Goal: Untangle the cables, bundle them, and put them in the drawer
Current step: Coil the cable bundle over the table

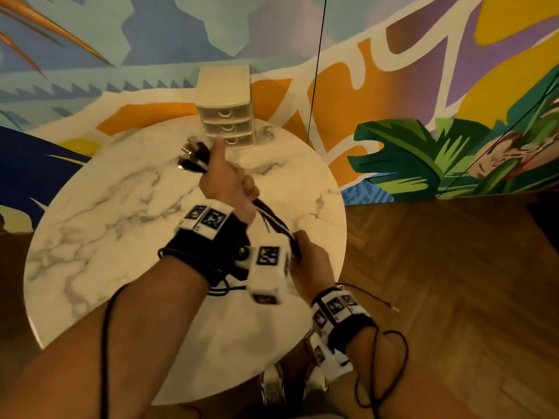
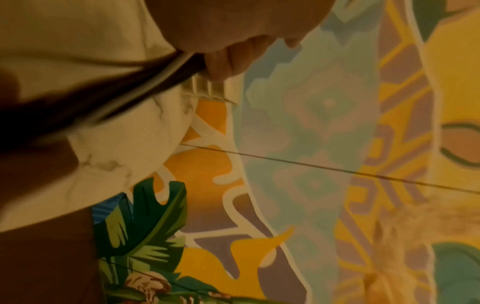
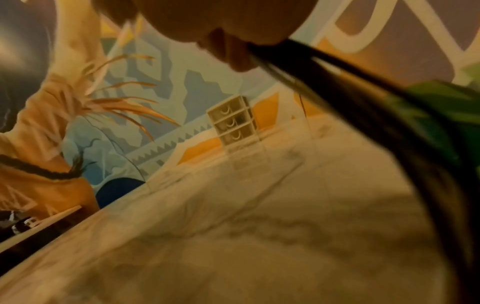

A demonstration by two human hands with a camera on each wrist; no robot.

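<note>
A bundle of black and white cables point(image 1: 272, 218) stretches between my two hands above the round marble table point(image 1: 115, 237). My left hand point(image 1: 230, 182) grips the bundle in a fist with the thumb pointing up. The cable plugs point(image 1: 193, 155) stick out beyond it to the left. My right hand point(image 1: 311, 261) grips the lower part of the same bundle near the table's right edge. In the left wrist view, curled fingers point(image 2: 223, 59) close round the cables point(image 2: 109, 105). In the right wrist view, fingers point(image 3: 233, 55) hold the dark cables point(image 3: 363, 86). A small white three-drawer unit point(image 1: 227, 116) stands at the table's far edge, all drawers closed.
A painted mural wall point(image 1: 423, 86) rises just behind the table. A thin black cord point(image 1: 316, 71) hangs down in front of it, right of the drawer unit. Wooden floor point(image 1: 453, 297) lies to the right. My shoes point(image 1: 272, 385) show below the near table edge.
</note>
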